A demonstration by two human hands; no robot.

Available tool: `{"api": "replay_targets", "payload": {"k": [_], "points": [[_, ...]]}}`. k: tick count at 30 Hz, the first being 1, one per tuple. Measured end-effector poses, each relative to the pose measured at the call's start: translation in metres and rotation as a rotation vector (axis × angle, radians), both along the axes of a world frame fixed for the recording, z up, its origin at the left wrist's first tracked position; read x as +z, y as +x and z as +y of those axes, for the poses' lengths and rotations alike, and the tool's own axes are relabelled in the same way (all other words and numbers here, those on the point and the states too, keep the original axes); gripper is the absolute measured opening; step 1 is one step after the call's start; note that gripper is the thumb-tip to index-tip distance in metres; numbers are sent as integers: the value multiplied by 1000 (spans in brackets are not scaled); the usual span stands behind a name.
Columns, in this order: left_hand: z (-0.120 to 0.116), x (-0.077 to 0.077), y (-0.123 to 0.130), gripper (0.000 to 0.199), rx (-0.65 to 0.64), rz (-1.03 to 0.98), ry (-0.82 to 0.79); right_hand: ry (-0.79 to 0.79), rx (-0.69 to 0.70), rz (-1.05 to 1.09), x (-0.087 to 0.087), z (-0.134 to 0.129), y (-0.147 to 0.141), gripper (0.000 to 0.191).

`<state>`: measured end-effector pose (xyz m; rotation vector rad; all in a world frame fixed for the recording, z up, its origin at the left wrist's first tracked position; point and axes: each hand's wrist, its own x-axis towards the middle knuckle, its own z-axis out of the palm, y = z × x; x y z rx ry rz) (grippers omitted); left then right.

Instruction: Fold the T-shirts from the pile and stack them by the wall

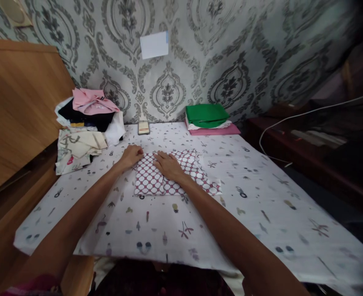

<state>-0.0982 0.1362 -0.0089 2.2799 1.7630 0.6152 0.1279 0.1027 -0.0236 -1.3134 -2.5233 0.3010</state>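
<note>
A white cloth with a red and dark lattice pattern [149, 179] lies partly folded on the covered table, its left part doubled over and its right part spread flatter. My left hand [132, 156] is at the cloth's upper left corner, fingers bent together on its edge; what they pinch is too small to make out. My right hand [169, 165] rests palm down on the cloth's upper middle, fingers stretched out.
Heaped clothes [92, 119] sit at the back left beside a wooden cabinet [24, 98]. A folded stack with green cloth on top [207, 116] is at the back right. A small box [143, 127] stands near the wall. A white cable [307, 111] hangs at right.
</note>
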Motion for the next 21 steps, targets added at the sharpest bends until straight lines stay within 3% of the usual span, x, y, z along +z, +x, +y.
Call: {"api": "replay_targets", "payload": {"k": [8, 21], "points": [[-2, 2, 2, 4, -118, -67, -19, 19, 8, -11, -1, 1, 1, 50], [22, 17, -8, 21, -257, -137, -323, 29, 12, -21, 0, 1, 0, 50]]}}
